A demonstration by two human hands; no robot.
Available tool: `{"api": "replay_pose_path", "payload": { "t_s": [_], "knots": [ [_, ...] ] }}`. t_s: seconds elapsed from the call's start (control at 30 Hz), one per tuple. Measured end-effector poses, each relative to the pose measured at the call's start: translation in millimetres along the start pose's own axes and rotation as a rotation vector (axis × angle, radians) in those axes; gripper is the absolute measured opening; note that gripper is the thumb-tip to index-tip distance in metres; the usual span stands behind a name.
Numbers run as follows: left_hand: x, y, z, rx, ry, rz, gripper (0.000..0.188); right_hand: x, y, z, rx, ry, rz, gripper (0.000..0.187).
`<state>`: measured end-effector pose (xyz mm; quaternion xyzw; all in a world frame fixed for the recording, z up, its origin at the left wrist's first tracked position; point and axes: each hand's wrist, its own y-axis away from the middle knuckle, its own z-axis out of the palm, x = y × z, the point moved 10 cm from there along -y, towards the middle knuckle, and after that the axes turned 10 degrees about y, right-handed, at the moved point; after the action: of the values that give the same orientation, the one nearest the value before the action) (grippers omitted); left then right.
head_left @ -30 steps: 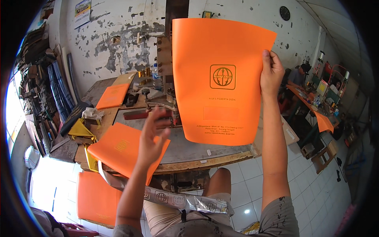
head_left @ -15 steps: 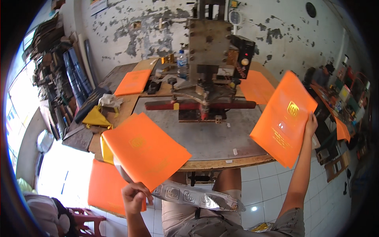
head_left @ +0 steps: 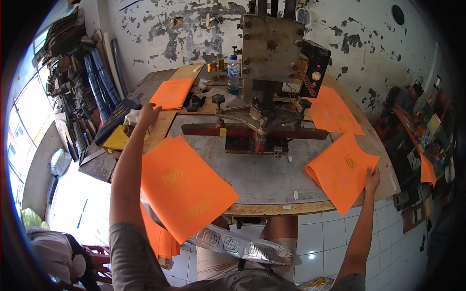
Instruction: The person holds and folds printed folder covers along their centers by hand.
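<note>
The person's two hands at a counter (head_left: 315,206) with a heavy press (head_left: 269,53) at its middle. The right hand (head_left: 372,180) has its grip closed narrowly on the right-hand edge of a curled orange cover (head_left: 340,169), thumb showing at the margin. This cover is above the counter's front right portion, its gold emblem facing up and its left side bowed (whether its underside touches the surface cannot be told). The right forearm rises from the lower edge, almost upright. The left hand (head_left: 149,115) is extended far forward, back uppermost, fingers at the near left corner of an orange stack (head_left: 172,94) at the rear left; how wide its grip stands, and whether it holds a sheet, cannot be told. Beneath the outstretched left arm's inner side, a second orange cover (head_left: 187,191) overhangs the front left edge; a silvery foil strip (head_left: 242,247) crosses the lap.
</note>
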<state>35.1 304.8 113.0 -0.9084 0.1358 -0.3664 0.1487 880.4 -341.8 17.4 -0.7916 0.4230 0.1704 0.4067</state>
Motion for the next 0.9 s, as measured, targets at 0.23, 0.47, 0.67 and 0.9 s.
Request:
{"api": "replay_pose_path", "payload": {
  "t_s": [0.23,0.47,0.67,0.9],
  "knots": [
    [-94,-108,66,0.027,-0.160,-0.040,0.064,-16,4,-1,-0.019,0.044,-0.028,0.031],
    [-191,-176,91,-0.090,-0.379,-0.404,0.077,-9,5,0,-0.031,0.060,0.001,0.034],
    [-217,-205,60,-0.144,-0.335,-0.521,0.090,-8,1,10,-0.044,0.097,0.041,0.034],
    [-166,-217,-14,-0.130,0.203,-0.385,0.056,-19,1,22,-0.017,-0.021,-0.031,0.032]
  ]
}}
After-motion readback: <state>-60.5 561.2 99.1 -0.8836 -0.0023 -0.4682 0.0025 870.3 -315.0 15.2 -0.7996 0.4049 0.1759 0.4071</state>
